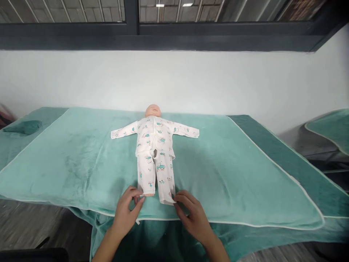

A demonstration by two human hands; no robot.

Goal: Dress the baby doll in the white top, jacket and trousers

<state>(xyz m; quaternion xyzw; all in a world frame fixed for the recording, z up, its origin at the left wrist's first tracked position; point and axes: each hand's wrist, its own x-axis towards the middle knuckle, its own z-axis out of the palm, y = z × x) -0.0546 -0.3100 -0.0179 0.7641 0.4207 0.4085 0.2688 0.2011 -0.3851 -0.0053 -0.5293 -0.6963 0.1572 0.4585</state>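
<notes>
A baby doll (153, 110) lies on its back with its head toward the wall, dressed in a white printed baby shirt (155, 135) and matching baby pants (163, 174). The shirt's sleeves stretch out to both sides. My left hand (127, 207) pinches the cuff of the left pant leg, where a bit of the doll's foot shows at the hem. My right hand (192, 214) pinches the outer corner of the right leg's cuff, which hangs a little lower. No foot is visible at that cuff.
A green plush blanket (81, 160) with white piping covers the bed under the doll. Behind it rises a white wall (174, 80) with a dark window frame (163, 36) above. A folded green cloth (23, 127) lies at left; another green-covered surface (332, 129) stands at right.
</notes>
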